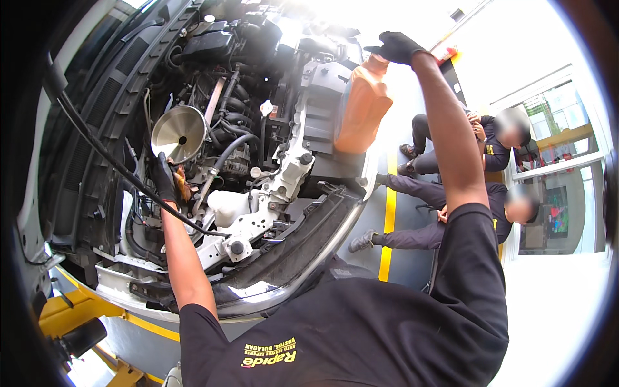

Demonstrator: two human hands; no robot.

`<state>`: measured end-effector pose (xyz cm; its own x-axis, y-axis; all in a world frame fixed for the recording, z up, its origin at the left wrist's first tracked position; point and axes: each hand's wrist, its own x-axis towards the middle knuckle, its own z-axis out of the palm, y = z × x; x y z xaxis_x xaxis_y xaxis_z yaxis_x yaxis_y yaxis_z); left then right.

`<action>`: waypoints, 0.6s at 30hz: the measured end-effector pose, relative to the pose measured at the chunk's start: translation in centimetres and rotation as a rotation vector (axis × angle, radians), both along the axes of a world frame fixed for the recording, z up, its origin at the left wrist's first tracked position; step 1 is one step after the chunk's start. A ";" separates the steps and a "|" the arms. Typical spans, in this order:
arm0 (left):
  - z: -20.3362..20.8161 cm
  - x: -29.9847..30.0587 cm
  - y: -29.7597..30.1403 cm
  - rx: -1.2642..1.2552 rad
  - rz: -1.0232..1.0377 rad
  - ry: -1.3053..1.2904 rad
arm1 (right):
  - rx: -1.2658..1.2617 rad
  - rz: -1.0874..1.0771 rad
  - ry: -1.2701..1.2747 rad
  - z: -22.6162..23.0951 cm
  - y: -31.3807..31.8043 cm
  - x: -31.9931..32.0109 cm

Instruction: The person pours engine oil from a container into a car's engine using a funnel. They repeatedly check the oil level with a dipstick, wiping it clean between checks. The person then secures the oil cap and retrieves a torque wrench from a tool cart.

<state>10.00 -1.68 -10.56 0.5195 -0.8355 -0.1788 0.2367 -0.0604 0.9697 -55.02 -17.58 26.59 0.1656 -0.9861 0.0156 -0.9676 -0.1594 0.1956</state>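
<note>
A wide metal funnel with a dark hole in its middle sits over the engine bay. At its near rim is my left hand, in a black glove, its fingers closed at the funnel's edge and partly hidden. My right hand, also gloved in black, is raised at the far right with its fingers closed around the top of an orange plastic jug. The jug is tilted in front of the car's front end, and bright glare washes out its neck. Its mouth cannot be made out.
The engine and its hoses lie beyond the pale front crossmember. A thin black rod slants across the bay above my left forearm. Two people sit at the right by a window. A yellow lift arm stands at lower left.
</note>
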 end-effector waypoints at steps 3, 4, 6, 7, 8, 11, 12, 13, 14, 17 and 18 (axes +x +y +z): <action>-0.4 4.7 0.9 0.003 0.056 -0.067 | 0.079 0.187 0.066 0.0 -0.2 2.5; -0.2 1.5 0.8 0.033 0.006 0.046 | 0.077 -0.002 0.088 -0.2 0.8 2.5; 1.2 -4.7 0.6 0.078 -0.052 0.220 | 0.077 -0.068 0.024 0.6 2.1 0.0; 1.2 -3.4 0.5 0.048 -0.035 0.178 | 0.056 -0.052 -0.040 1.1 2.0 0.6; 0.7 -0.7 0.5 0.014 -0.001 0.128 | 0.072 -0.035 -0.067 1.5 1.4 1.7; 0.5 0.3 0.5 0.046 -0.048 0.072 | 0.154 -0.052 -0.094 1.2 1.0 2.5; 0.1 -0.5 0.7 0.022 -0.081 0.067 | 0.175 -0.114 -0.121 1.2 1.4 2.3; -0.2 -2.2 0.8 -0.002 -0.118 0.073 | 0.169 -0.195 -0.127 0.6 1.2 0.9; -0.6 -2.4 0.5 -0.026 -0.117 -0.003 | 0.078 -0.144 0.061 0.1 0.5 0.0; -2.9 2.3 0.8 -0.046 0.048 -1.016 | -0.182 0.062 0.028 0.2 4.8 10.1; -3.6 1.8 0.3 -0.047 0.032 -0.983 | -0.239 0.114 -0.211 -1.3 6.1 12.9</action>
